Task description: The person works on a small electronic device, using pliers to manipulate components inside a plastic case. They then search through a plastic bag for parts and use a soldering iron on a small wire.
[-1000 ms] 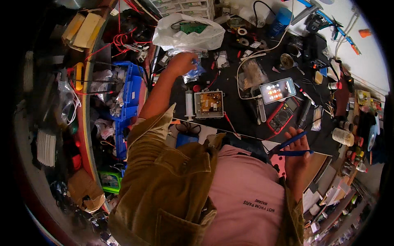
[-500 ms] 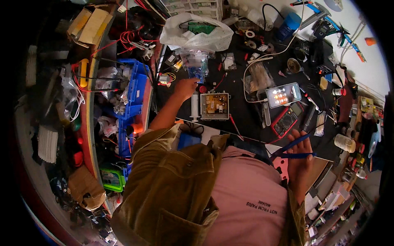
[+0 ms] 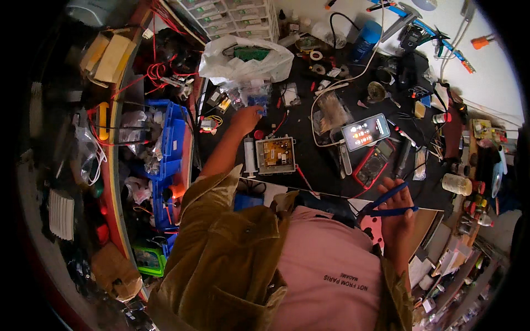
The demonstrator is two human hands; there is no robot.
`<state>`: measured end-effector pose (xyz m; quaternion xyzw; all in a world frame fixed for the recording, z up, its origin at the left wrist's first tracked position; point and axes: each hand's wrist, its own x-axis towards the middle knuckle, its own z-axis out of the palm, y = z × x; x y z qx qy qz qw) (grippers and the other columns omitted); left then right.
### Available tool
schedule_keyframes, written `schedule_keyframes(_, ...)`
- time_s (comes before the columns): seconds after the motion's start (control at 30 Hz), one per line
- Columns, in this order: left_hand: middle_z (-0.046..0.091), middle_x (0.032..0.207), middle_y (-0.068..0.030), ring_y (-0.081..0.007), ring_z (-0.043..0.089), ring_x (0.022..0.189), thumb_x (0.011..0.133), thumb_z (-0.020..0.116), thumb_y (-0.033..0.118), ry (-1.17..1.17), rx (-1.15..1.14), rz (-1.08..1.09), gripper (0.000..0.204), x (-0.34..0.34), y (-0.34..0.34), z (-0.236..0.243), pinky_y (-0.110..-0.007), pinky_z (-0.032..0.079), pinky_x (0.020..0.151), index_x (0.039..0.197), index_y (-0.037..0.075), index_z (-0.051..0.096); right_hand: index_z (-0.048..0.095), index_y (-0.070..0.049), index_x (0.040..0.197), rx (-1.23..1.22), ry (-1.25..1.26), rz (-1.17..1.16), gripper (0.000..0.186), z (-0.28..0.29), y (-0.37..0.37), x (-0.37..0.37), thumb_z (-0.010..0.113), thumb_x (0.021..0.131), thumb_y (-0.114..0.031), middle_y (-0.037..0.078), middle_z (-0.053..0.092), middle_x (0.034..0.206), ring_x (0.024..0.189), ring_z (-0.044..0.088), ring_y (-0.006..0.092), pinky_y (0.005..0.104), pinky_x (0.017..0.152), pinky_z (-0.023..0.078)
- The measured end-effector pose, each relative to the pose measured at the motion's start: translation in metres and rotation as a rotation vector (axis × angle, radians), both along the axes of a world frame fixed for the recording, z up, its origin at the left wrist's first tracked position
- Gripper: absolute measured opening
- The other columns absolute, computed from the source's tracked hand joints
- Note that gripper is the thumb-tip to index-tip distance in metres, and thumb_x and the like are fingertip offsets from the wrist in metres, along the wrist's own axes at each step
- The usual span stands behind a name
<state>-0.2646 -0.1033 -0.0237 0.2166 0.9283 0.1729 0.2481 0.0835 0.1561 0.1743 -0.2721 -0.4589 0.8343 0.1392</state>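
My left hand (image 3: 247, 118) has its fingers closed at the near edge of a small clear bag with blue contents (image 3: 257, 102), below a white bag (image 3: 245, 65) holding green boards. Just nearer to me sit an open plastic enclosure with a circuit board (image 3: 276, 154) and a white syringe (image 3: 249, 157). My right hand (image 3: 397, 215) holds a blue-handled tool (image 3: 393, 194), its two handles spread, at the bench's front right; its working end is hard to make out. A red multimeter (image 3: 371, 165) and a lit phone (image 3: 365, 131) lie beyond it.
Blue bins (image 3: 171, 143) and red wires line the left side. Drawer units (image 3: 232, 15) stand at the back, a blue canister (image 3: 364, 41) and tool rail at back right. Jars (image 3: 457, 183) and small items crowd the right edge. Cables cross the black mat (image 3: 331, 176).
My left hand has drawn back toward me since a second ago, with the blue-filled bag now lower and nearer. My right hand still holds the tool; the view has shifted a little.
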Motion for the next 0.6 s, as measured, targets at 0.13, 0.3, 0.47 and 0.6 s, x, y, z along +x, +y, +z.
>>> schedule_keyframes(0.13,0.062,0.091,-0.0126,-0.0299,0.059,0.086,0.076,0.059,0.018,0.068,0.221,0.006,0.024,0.011,0.009,-0.01,-0.04,0.047,0.073,0.099,0.013,0.061,0.034,0.002,0.124,-0.042,0.041,-0.099,0.085,-0.005,-0.002,0.004,0.073,0.065,-0.044,0.024,0.044,0.122,0.108,0.049,0.0332,0.0306,0.076,0.05)
schedule_keyframes(0.3,0.061,0.087,-0.016,-0.034,0.058,0.079,0.073,0.061,0.018,0.267,0.369,-0.05,0.022,0.014,0.053,-0.036,-0.042,0.047,0.069,0.091,0.007,0.062,0.035,0.002,0.123,-0.018,0.063,-0.118,0.083,0.001,-0.001,0.005,0.073,0.065,-0.044,0.023,0.045,0.12,0.107,0.05,0.0331,0.0309,0.076,0.05)
schedule_keyframes(0.47,0.061,0.081,-0.0168,-0.0341,0.06,0.076,0.074,0.064,0.029,0.264,-0.055,0.109,0.031,0.013,0.098,-0.017,-0.043,0.049,0.066,0.089,0.003,0.059,0.036,0.001,0.123,-0.047,0.067,-0.135,0.082,0.0,-0.002,0.011,0.073,0.065,-0.043,0.022,0.046,0.119,0.105,0.051,0.032,0.0302,0.077,0.049)
schedule_keyframes(0.6,0.061,0.081,-0.0176,-0.0327,0.062,0.077,0.073,0.065,0.031,0.339,-0.09,0.244,0.038,0.014,0.118,-0.022,-0.042,0.05,0.066,0.095,0.001,0.057,0.035,0.001,0.124,-0.029,0.04,-0.136,0.082,0.002,-0.001,0.014,0.073,0.065,-0.042,0.022,0.046,0.12,0.105,0.051,0.031,0.0285,0.074,0.049)
